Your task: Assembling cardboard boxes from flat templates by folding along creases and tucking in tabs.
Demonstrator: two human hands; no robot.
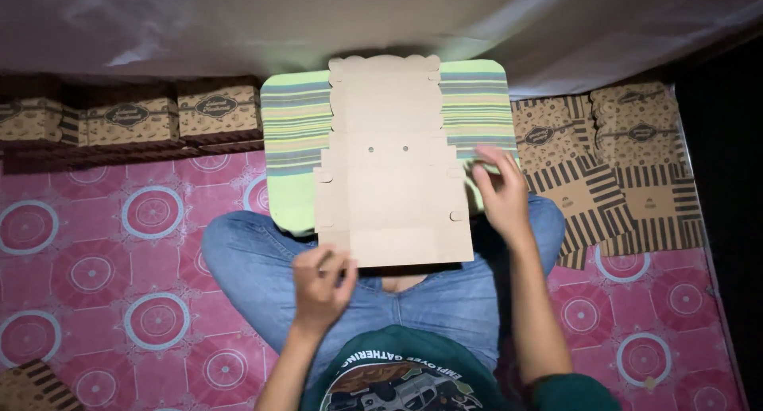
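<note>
A flat brown cardboard box blank with scalloped top edge and two small holes lies over a green striped cushion on my crossed legs in jeans. My left hand pinches the blank's near lower-left edge. My right hand rests with fingers spread against the blank's right edge, touching its side flap.
Folded patterned brown boxes stand in a row at the back left. A spread pile of flat printed box blanks lies at the right. Pink floor mat with circle patterns lies underneath. A pale sheet hangs at the back.
</note>
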